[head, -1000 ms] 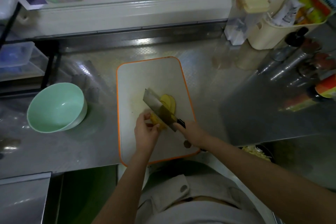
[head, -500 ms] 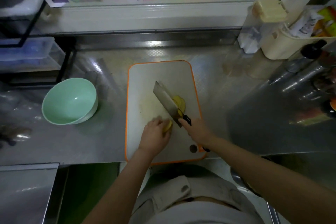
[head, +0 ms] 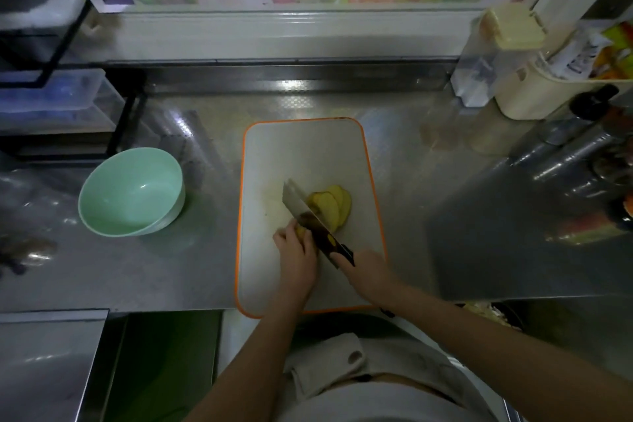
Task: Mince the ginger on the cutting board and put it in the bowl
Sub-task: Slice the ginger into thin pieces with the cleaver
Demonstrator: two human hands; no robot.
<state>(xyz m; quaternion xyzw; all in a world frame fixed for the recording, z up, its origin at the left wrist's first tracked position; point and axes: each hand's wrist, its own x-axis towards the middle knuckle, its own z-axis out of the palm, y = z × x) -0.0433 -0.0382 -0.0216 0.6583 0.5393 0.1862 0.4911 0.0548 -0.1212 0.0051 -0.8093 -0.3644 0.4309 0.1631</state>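
Shiny steel worktop (head: pixel 428 154) carries an orange-rimmed white cutting board (head: pixel 305 154); left hand (head: pixel 297 259) curls round yellow ginger (head: pixel 301 231), right hand (head: pixel 370 272) grips a steel cleaver (head: pixel 300 206).

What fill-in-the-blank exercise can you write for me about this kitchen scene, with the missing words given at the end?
1. The right hand grips the handle of a ____.
2. The left hand holds down a piece of ____ on the cutting board.
3. The green bowl stands on the counter to the ____ of the cutting board.
4. The rim of the cutting board is ____.
Missing words: knife; ginger; left; orange.
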